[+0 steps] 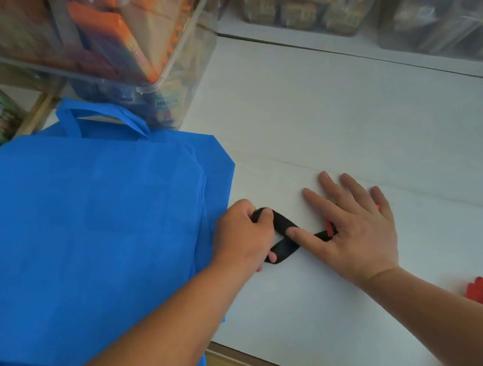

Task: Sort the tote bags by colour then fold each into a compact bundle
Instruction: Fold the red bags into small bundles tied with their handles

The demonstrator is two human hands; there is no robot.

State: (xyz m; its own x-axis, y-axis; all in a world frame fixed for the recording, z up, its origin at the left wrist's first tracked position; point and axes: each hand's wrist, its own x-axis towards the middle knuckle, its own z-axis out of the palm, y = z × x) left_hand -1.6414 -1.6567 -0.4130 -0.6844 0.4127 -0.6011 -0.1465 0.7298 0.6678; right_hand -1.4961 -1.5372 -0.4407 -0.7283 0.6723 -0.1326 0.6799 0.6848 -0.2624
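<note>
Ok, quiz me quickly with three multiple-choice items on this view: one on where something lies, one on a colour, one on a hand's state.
1. Where does the stack of blue tote bags lie on the table?
A. right of both hands
B. left of both hands
C. inside a bin

2. What colour is the strap that the left hand grips?
A. yellow
B. white
C. black

3. How does the right hand lie?
A. flat, fingers straight, pressing down
B. curled in a fist in the air
C. out of view

Answers:
1 B, the blue stack fills the left side of the view.
2 C, a black loop runs through the curled fingers.
3 A, its palm lies flat, with the thumb on the strap.
</note>
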